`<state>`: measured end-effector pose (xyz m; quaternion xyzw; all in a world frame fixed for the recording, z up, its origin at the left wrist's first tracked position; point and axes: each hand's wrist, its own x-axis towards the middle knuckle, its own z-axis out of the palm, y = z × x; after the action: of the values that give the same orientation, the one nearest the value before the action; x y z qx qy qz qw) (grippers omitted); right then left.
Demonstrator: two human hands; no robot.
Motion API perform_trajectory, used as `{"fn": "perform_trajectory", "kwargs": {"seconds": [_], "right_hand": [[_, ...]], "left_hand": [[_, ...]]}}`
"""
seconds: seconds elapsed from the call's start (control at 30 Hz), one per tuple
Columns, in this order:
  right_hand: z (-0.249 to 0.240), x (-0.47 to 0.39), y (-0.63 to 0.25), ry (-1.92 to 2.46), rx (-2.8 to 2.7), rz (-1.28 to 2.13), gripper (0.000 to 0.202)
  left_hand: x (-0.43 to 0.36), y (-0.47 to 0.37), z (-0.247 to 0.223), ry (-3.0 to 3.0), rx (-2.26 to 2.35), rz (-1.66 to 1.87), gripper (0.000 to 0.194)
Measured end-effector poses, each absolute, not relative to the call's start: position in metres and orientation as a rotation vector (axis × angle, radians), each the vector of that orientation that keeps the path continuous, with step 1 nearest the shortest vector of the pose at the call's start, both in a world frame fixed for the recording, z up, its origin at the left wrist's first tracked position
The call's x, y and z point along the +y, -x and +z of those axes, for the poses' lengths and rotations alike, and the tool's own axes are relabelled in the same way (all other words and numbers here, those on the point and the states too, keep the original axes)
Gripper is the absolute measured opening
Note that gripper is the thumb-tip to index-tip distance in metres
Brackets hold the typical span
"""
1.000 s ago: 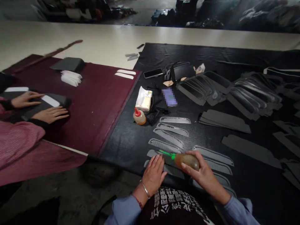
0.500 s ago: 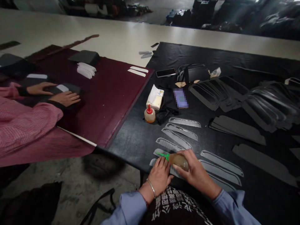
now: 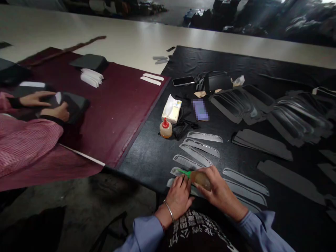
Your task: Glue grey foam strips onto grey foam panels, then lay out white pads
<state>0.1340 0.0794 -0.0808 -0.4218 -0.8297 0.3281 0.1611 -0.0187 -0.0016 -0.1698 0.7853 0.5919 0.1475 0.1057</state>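
— From the head camera, what have the hands got?

— The right hand (image 3: 219,190) has its fingers (image 3: 207,174) wrapped around a glue bottle (image 3: 201,177), amber-bodied with a green nozzle (image 3: 184,172). The bottle lies nearly flat, nozzle pointing left, its tip down at a grey strip (image 3: 176,172).

— And the other one?

— The left hand (image 3: 180,196) lies palm down, fingers stretched flat and holding nothing, pressing on the nearest grey strip just below the nozzle. It has a thin bangle (image 3: 169,210) on the wrist.

— Where is that bottle on the tabletop?

— At the near edge of the black mat (image 3: 154,154), right in front of the person. Beyond it a row of grey strips (image 3: 201,147) fans away, and more lie to its right (image 3: 245,176).

— Anything else near the bottle?

— Further back from it stands a second small bottle with a red cap (image 3: 166,128), with a tissue pack (image 3: 171,109) just behind that, and a phone (image 3: 183,81) beyond. Well to the right of the bottle sit stacks of dark cut pieces (image 3: 261,143).

— Someone else is there?

— Yes, well to the left of the bottle, on the maroon cloth (image 3: 118,105), a person in a pink checked sleeve (image 3: 26,140) has both hands on a dark block (image 3: 75,105). White strips (image 3: 91,77) are stacked behind them.
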Motion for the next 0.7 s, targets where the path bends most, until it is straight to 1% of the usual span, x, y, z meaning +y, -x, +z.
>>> {"fn": "perform_trajectory", "kwargs": {"seconds": [0.23,0.5,0.7], "right_hand": [[-0.076,0.074,-0.146,1.262,-2.351,0.963,0.026],[-0.072,0.067,-0.167,1.341,-2.313,0.979,0.022],[-0.074,0.061,-0.185,1.386,-2.270,0.951,0.021]], "left_hand": [[0.000,0.014,-0.166,-2.339,1.762,0.418,0.052],[-0.003,0.013,-0.168,-2.397,1.762,0.401,0.056],[-0.006,0.010,-0.166,-2.447,1.808,0.367,0.047]]}}
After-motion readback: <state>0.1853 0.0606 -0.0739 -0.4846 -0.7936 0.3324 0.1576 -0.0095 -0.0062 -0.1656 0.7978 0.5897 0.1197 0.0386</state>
